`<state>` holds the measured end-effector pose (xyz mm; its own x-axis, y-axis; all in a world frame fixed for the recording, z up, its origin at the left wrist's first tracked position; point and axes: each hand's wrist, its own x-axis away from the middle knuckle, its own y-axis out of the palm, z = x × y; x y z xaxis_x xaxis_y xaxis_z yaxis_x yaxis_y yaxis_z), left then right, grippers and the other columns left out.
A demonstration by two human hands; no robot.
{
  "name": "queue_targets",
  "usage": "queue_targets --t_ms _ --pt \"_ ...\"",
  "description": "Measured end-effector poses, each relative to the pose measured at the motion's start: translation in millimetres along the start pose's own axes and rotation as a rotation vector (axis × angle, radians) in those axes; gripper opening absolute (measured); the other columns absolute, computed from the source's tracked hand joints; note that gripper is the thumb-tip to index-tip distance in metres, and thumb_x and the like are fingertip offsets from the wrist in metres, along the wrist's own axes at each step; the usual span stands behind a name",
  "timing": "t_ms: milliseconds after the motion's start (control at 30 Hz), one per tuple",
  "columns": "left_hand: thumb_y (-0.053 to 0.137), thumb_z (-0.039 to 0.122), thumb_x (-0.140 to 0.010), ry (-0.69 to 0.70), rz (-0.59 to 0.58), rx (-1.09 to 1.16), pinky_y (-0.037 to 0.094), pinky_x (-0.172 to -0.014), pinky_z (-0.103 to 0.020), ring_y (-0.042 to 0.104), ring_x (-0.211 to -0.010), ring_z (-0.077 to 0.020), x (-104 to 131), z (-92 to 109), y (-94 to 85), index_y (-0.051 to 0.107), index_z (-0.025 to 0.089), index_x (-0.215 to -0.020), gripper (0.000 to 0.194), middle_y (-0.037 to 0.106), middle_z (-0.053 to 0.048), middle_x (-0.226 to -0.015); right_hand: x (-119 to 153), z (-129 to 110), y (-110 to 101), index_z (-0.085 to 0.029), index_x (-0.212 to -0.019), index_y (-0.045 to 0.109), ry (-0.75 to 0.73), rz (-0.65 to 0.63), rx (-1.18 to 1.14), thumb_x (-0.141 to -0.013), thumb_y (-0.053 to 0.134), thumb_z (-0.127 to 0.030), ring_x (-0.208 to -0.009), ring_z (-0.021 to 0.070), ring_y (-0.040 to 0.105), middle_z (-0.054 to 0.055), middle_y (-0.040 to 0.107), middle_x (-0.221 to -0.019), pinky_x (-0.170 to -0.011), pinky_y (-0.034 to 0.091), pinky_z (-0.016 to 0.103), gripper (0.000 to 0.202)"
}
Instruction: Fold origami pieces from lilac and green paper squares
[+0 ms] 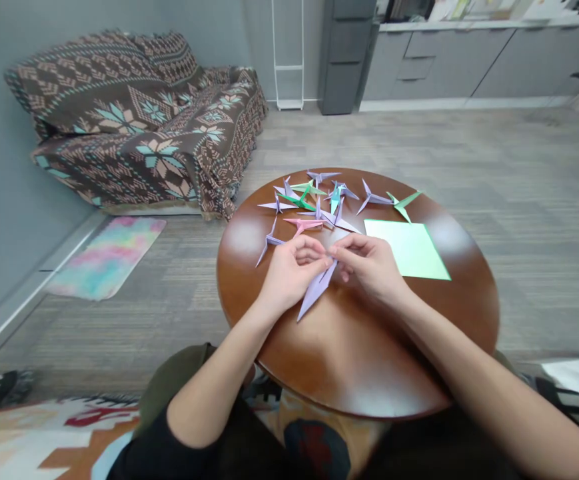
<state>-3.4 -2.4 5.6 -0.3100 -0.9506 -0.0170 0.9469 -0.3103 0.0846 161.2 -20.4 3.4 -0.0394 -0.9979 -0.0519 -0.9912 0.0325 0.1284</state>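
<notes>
Both my left hand and my right hand pinch a folded piece of purple origami paper near the middle of the round table. Its long pointed end hangs down toward me, while the upper part is hidden behind my fingers. Just beyond my hands lie several folded paper cranes, among them a pink crane, a purple crane and a green crane. To the right of my right hand is a stack of pale green square paper.
The brown wooden table has a curved edge close to my lap. A patterned, cloth-covered sofa stands at the left, with a tie-dye mat on the floor before it. Grey cabinets line the back wall.
</notes>
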Motion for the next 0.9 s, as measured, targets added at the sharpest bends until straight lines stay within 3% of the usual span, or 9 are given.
queue_targets --t_ms 233,500,600,733,833,900 --pt "0.088 0.026 -0.067 0.000 0.030 0.024 0.050 -0.066 -0.025 0.069 -0.067 -0.0151 -0.8 -0.1 -3.3 0.069 0.015 -0.081 0.026 0.074 -0.002 -0.072 0.4 -1.9 -2.4 -0.018 -0.075 0.073 0.066 -0.085 -0.083 -0.063 0.095 -0.038 -0.048 0.0102 0.053 -0.003 0.064 -0.058 -0.042 0.048 0.023 0.032" --pt "0.081 0.016 -0.073 0.072 -0.019 -0.044 0.054 -0.078 -0.026 0.069 -0.076 -0.0140 0.1 1.7 2.5 0.070 0.014 -0.087 0.017 0.073 -0.003 -0.081 0.5 -6.8 -0.8 -0.018 -0.058 0.066 -0.024 0.017 0.036 -0.065 0.083 -0.026 -0.046 0.0081 0.048 -0.003 0.062 -0.053 -0.047 0.038 0.023 0.020" --pt "0.079 0.017 -0.075 0.022 -0.096 -0.084 0.054 -0.079 -0.028 0.070 -0.078 -0.0160 -0.2 0.2 2.0 0.073 0.014 -0.088 0.015 0.075 -0.004 -0.082 -0.1 -3.9 -1.2 -0.019 -0.055 0.063 -0.032 0.034 0.030 -0.067 0.082 -0.027 -0.046 0.0080 0.045 -0.004 0.057 -0.049 -0.047 0.036 0.024 0.023" --pt "0.078 0.028 -0.081 -0.007 -0.236 -0.069 0.054 -0.080 -0.030 0.072 -0.080 -0.0190 -0.4 -1.9 -1.8 0.076 0.014 -0.081 0.014 0.078 -0.006 -0.082 -1.7 -1.7 -1.9 -0.019 -0.061 0.065 -0.017 0.026 0.013 -0.074 0.085 -0.043 -0.045 0.0094 0.049 -0.003 0.058 -0.051 -0.046 0.041 0.025 0.033" --pt "0.084 0.034 -0.078 0.043 -0.121 0.005 0.054 -0.078 -0.028 0.070 -0.076 -0.0172 -2.3 -3.8 -4.1 0.076 0.015 -0.081 0.021 0.077 -0.004 -0.080 -1.7 -2.6 -1.0 -0.021 -0.081 0.068 0.017 -0.007 -0.031 -0.069 0.089 -0.052 -0.054 0.0140 0.060 -0.002 0.066 -0.062 -0.050 0.051 0.027 0.039" --pt "0.089 0.036 -0.074 0.046 -0.036 0.082 0.052 -0.074 -0.026 0.068 -0.072 -0.0151 -4.1 -5.4 -4.9 0.075 0.015 -0.080 0.026 0.076 -0.003 -0.077 -0.7 -3.3 -0.3 -0.022 -0.088 0.064 0.012 -0.037 -0.054 -0.065 0.093 -0.049 -0.058 0.0156 0.064 -0.002 0.069 -0.067 -0.053 0.055 0.029 0.046"
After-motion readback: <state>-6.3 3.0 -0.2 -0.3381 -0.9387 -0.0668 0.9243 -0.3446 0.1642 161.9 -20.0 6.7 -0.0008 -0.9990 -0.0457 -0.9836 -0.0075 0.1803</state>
